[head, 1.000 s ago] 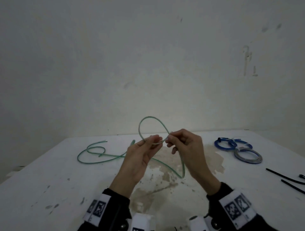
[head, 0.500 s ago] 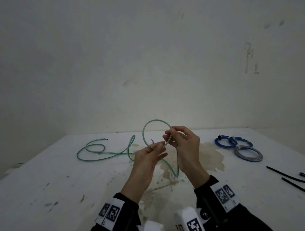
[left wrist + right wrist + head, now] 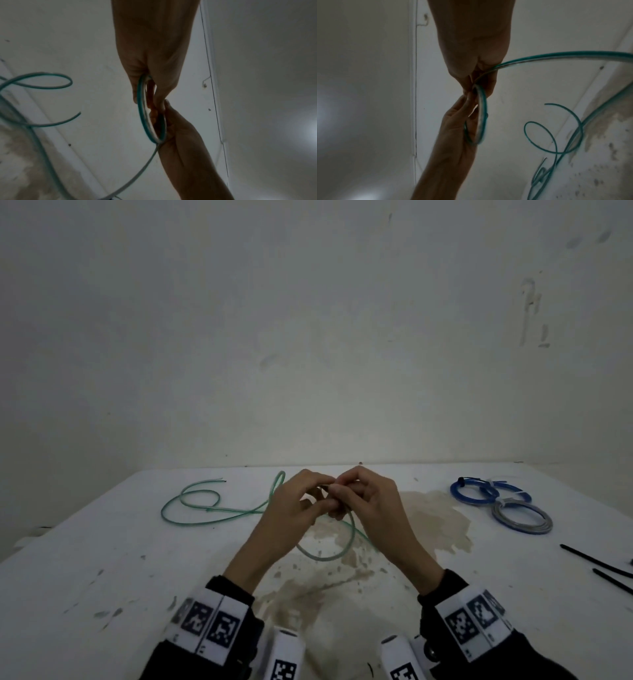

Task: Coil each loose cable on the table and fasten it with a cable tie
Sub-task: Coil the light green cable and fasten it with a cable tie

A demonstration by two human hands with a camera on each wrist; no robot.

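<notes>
Leftward of the grip, the loose tail of the thin green plastic-sheathed cable (image 3: 191, 515) sprawls in open curves over the white stained bench (image 3: 85, 577), not yet wound. At centre, raised above the bench, the left hand (image 3: 291, 515) and right hand (image 3: 370, 508) meet fingertip to fingertip, each pinching a small first loop of that cable with curled fingers. Rightward lie two blue coils (image 3: 479, 491) and a grey coil (image 3: 522, 517), apparently tied already, then loose black cable ties (image 3: 596, 561) near the bench's right edge. I judge only this cable remains; open bench surrounds the hands.
</notes>
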